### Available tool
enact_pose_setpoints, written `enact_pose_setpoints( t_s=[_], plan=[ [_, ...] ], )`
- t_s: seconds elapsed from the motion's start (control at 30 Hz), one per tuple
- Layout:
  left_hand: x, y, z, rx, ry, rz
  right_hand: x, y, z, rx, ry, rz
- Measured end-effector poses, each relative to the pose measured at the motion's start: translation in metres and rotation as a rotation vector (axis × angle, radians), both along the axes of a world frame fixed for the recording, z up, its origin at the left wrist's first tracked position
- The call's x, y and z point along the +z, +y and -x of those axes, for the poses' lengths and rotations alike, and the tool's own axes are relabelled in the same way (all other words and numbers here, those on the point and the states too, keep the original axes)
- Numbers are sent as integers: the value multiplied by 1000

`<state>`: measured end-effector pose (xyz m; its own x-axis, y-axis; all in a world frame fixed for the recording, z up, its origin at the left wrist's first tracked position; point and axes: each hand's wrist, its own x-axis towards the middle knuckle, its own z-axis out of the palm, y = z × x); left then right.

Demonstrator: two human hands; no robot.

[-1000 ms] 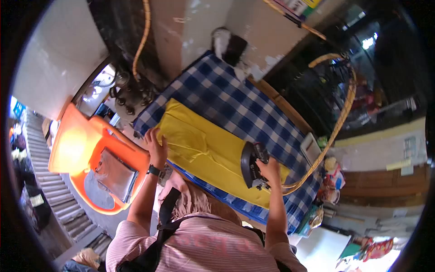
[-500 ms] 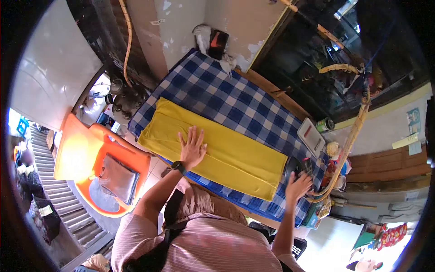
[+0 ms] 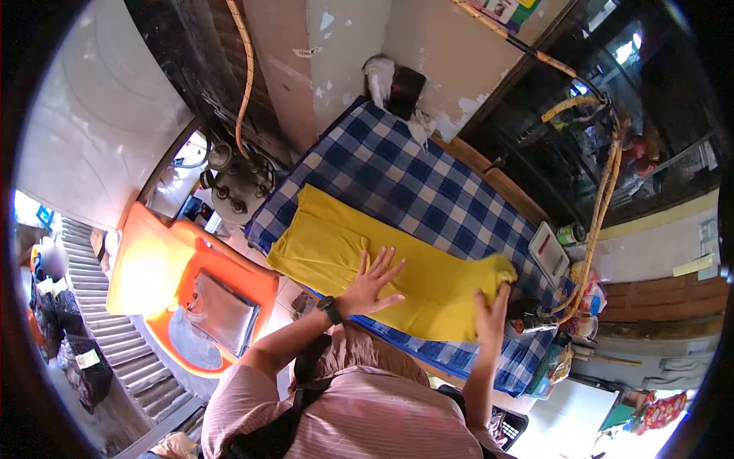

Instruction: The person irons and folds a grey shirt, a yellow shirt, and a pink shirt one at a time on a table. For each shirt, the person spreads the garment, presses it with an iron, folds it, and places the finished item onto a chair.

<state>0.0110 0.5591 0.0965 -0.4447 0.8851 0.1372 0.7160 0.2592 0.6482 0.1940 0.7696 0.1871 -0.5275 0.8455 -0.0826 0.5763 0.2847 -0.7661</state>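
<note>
A folded yellow cloth (image 3: 428, 260) lies lengthwise on a blue-and-white checked cloth (image 3: 397, 180) that covers the table. My left hand (image 3: 369, 284) rests flat on the middle of the yellow cloth, fingers spread. At the right end of the cloth, my right hand (image 3: 491, 315) grips its edge; that end is bunched, raised and slightly blurred. The fingertips of this hand are partly hidden by the fabric. Just right of my right hand is a dark appliance (image 3: 529, 315) that looks like an iron.
A white tray-like box (image 3: 549, 252) and a small can (image 3: 569, 234) stand at the table's right edge. A taped cord (image 3: 604, 206) hangs down there. On the left, an orange chair (image 3: 157, 268) holds a packet in clear plastic (image 3: 222, 312). A dark box (image 3: 405, 93) sits at the far corner.
My right hand has come onto the cloth's right end and lifted it. My left hand has slid right along the cloth. The whole view has shifted slightly.
</note>
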Motion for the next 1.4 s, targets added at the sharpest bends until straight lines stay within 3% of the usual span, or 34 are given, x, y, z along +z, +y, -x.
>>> enact_pose_setpoints(
  t_s=[0.03, 0.07, 0.13, 0.17, 0.2, 0.23, 0.27, 0.3, 0.37, 0.4, 0.47, 0.53, 0.6, 0.63, 0.7, 0.77, 0.8, 0.9, 0.97, 1.0, 1.03, 1.07, 1.1, 1.17, 1.2, 1.23, 1.3, 1.33, 1.37, 1.4],
  plan=[
    [4, -5, 10, -33, -225, -149, 10, -16, 22, 114, 65, -14],
    [8, -9, 25, -35, -228, -146, 32, -40, 49, 236, 114, 141],
    [12, -24, 61, -119, -1128, -478, 76, -91, 100, 467, 178, 493],
    [-8, -42, 80, -11, -1415, -515, 85, -111, 118, 575, 194, 689],
    [-28, -60, 100, 106, -1698, -547, 76, -125, 129, 680, 250, 414],
    [-25, -67, 119, 105, -1696, -546, 60, -132, 138, 775, 301, 132],
    [-19, -70, 138, 168, -1830, -760, 39, -133, 141, 737, 261, -74],
    [-17, -77, 151, 232, -1955, -984, 15, -127, 141, 740, 262, -76],
    [-98, -105, 170, 361, -1908, -928, -36, -108, 132, 632, -3, -431],
    [-126, -111, 175, 486, -1859, -866, -62, -101, 123, 533, -66, -421],
    [-81, -107, 174, 497, -1890, -798, -101, -94, 109, 423, -138, -409],
    [-68, -110, 180, 508, -1920, -723, -122, -92, 99, 114, -232, 165],
    [-83, -130, 197, 239, -2017, -588, -129, -100, 101, 55, -250, 92],
    [-78, -129, 197, 228, -2018, -577, -131, -105, 107, 5, -262, 18],
    [-56, -121, 197, 447, -1570, -630, -138, -109, 113, -75, -277, 53],
    [-45, -117, 191, 414, -1500, -551, -134, -110, 111, -48, 79, -40],
    [-42, -113, 185, 402, -1426, -496, -126, -107, 104, -49, 115, -17],
    [-24, -71, 144, 298, -1526, -487, -62, -85, 64, -83, 131, -57],
    [-41, -38, 109, 173, -1557, -456, -29, -49, 15, -50, 78, -118],
    [-53, -22, 88, 204, -1531, -445, -18, -27, -16, -30, -22, -136],
    [-61, -10, 71, 245, -1499, -440, -5, 0, -48, 37, -143, -309],
    [-64, -2, 57, 178, -1249, -375, 7, 27, -78, 114, -263, -476],
    [-62, 6, 43, 184, -1251, -383, 20, 53, -106, 169, -387, -628],
    [-49, 21, 16, 441, -659, -342, 32, 103, -156, 325, -682, -929],
    [-31, 18, 5, 397, -204, -245, 28, 129, -176, 424, -853, -1082],
    [-26, 15, -9, 423, -200, -242, 26, 153, -183, 447, -838, -1087],
    [-21, 5, -35, 76, 300, -56, 21, 197, -177, 819, -823, -549],
    [-11, -4, -46, -61, 319, 69, 15, 208, -174, 842, -815, -558],
    [-24, -14, -53, -32, 319, 75, 10, 218, -169, 930, -798, -512],
    [-41, -35, -61, 405, 383, 210, 2, 231, -155, 1053, -765, -474]
  ],
)
